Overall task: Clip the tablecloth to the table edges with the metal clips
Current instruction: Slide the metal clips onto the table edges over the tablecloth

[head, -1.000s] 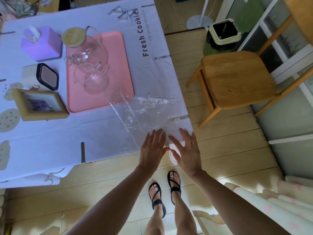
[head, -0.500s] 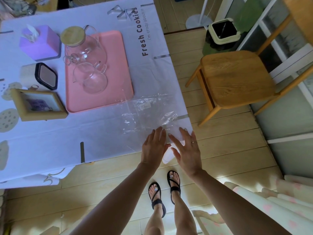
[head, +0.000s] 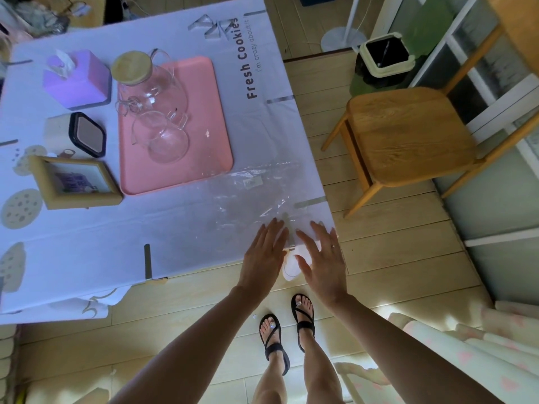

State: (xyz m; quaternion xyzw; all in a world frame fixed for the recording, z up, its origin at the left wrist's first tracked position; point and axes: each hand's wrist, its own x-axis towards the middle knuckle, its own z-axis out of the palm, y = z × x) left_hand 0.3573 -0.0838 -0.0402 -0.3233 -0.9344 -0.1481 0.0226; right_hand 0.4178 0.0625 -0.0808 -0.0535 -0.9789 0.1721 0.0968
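Head view: the white tablecloth [head: 87, 252], printed "Fresh Cookies", covers the table [head: 159, 281], whose wood shows only at the near edge. Metal clips already sit on it. One clip [head: 148, 260] is on the near edge, two clips [head: 280, 100] [head: 309, 203] are on the right edge, and another clip [head: 287, 231] is on the near edge close to the near right corner. A small heap of loose clips [head: 214, 27] lies near the far right corner, beside the lettering.

The left hand [head: 267, 255] and the right hand [head: 323, 258] lie side by side over the near edge at that corner, one on each side of the corner clip. Both have their fingers straight and slightly spread, resting flat on the cloth, and they hold nothing. A crumpled clear plastic sheet [head: 250, 193] lies on the cloth just beyond the fingertips. Something white and rounded [head: 290, 269] hangs below the edge between the hands; I cannot tell what it is.

A pink tray [head: 204, 118] in the middle of the table carries a glass jug [head: 151, 83] with a wooden lid and a glass cup [head: 164, 141]. Towards the left edge stand a purple tissue box [head: 78, 81], a black-lidded container [head: 84, 135] and a wooden picture frame [head: 73, 182].

A wooden chair [head: 408, 135] and a bin [head: 382, 58] stand on the floor to the right of the table.
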